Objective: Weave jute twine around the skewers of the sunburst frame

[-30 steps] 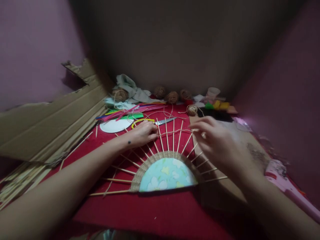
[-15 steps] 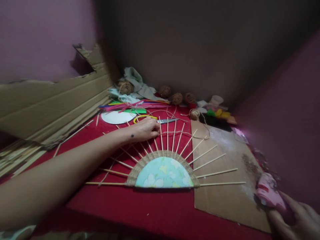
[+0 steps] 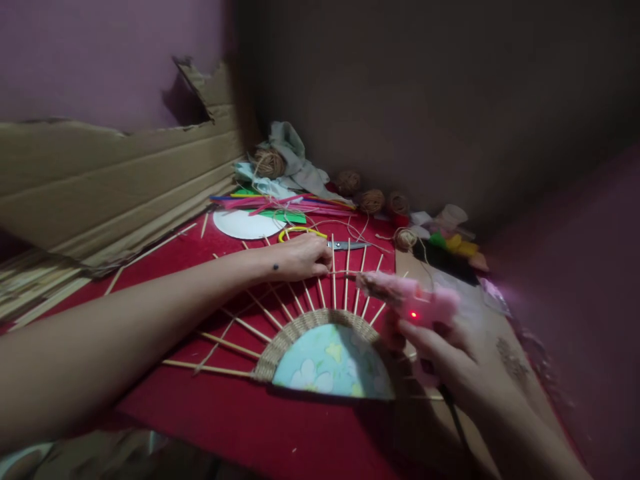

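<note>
Pink glue gun (image 3: 415, 303) — gripped in the right hand (image 3: 450, 360), red light lit, nozzle over the wooden skewers (image 3: 320, 290). Left hand (image 3: 300, 257) — fingers closed, pressing twine (image 3: 350, 272) on the skewer tips. Woven half-disc (image 3: 330, 357) lies on the red counter (image 3: 260, 427); scissors (image 3: 345, 245) just beyond.

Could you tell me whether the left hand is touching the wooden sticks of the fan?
Touching: the head view shows the left hand pressed flat on the wooden sticks.
</note>
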The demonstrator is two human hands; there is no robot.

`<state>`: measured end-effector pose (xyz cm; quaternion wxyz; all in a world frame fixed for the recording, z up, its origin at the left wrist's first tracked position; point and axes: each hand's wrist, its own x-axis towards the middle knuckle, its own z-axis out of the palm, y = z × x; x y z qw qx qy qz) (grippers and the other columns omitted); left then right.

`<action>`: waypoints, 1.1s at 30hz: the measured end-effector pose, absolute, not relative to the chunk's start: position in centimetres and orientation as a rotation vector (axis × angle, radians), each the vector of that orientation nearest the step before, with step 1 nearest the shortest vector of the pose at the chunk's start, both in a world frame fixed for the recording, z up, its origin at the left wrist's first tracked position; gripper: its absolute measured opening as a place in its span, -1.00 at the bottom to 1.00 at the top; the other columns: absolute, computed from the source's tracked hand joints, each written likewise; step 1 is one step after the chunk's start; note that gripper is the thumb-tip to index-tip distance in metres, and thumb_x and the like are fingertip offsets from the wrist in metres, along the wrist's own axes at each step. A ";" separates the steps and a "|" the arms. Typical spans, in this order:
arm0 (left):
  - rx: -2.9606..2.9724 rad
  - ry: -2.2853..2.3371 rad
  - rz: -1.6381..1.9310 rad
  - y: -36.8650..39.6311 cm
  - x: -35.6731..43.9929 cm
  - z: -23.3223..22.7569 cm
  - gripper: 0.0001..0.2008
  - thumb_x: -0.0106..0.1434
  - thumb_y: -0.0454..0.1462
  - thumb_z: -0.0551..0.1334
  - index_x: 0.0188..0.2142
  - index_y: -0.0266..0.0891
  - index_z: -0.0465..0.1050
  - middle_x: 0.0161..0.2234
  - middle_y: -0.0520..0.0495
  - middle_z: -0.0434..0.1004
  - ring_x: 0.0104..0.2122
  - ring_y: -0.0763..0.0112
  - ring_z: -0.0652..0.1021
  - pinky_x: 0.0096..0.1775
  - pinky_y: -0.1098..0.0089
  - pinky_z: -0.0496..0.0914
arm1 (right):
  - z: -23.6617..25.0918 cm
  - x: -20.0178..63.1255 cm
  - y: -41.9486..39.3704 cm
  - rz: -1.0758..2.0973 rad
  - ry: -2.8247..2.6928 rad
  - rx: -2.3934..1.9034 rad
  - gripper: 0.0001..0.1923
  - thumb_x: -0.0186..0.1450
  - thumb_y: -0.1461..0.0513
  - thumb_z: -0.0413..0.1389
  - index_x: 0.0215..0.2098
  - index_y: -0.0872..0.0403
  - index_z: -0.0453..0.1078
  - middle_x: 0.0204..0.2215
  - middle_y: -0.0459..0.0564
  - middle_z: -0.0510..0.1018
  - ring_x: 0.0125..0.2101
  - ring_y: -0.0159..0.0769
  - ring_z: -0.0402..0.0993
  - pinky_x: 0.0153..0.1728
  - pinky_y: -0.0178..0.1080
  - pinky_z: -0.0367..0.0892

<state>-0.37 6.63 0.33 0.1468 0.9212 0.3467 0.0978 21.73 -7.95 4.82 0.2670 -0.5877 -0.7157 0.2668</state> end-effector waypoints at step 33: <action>2.673 0.977 0.262 6.2 -0.3 0.9 -0.87 0.16 -0.35 0.19 -0.50 -0.25 0.47 -0.44 -0.03 0.49 -0.36 0.41 0.42 -0.28 0.43 0.23 | 4.2 18.8 -5.9 0.478 -2.004 -1.676 -0.66 0.18 0.21 -0.04 -0.21 0.01 0.55 -0.77 -0.15 0.37 -0.82 -0.46 0.16 -0.85 -0.42 -0.08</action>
